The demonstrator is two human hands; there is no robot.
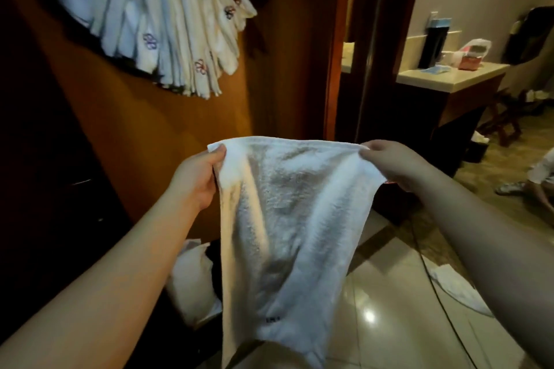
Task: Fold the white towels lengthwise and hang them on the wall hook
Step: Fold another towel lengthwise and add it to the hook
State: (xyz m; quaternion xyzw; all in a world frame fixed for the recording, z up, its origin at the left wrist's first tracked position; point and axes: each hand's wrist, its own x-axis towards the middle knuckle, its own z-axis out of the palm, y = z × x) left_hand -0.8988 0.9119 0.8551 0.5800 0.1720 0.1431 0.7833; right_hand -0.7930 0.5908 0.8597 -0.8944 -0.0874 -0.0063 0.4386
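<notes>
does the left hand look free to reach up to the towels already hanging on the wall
Probably not yet. The left hand pinches one top corner of the white towel and the right hand the other. The path up to the hanging towels looks clear.

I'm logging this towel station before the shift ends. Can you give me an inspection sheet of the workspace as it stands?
Surface: glossy tiled floor; no table in use.
Job's things: one white towel held up unfolded by its top corners; hung towels bunched on the wooden wall.
Clutter: white cloth on the floor at right; white bundle low at left.
Hands: left hand and right hand each pinch a corner.
Cables: a dark cord across the floor.
Surroundings: counter with bags; another person's foot at right.
</notes>
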